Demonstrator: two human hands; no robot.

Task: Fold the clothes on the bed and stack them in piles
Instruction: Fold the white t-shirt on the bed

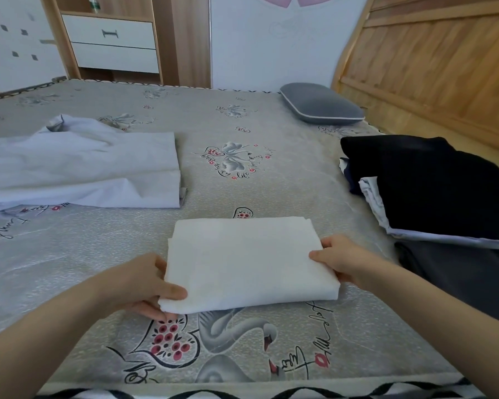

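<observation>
White folded cloth (248, 260), lavender garment (78, 168) left, dark pile (432, 182) right

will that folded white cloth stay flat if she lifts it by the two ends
Probably not: the white cloth looks soft and layered, so its middle would likely sag. Left hand and right hand grip opposite edges, which should keep the folds together. It seems light.

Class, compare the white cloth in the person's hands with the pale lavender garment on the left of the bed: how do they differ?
The white cloth is folded into a neat rectangle; the lavender garment lies spread and rumpled. The left hand and right hand grip the white cloth; nothing touches the lavender garment. Both lie on the bed.
</observation>
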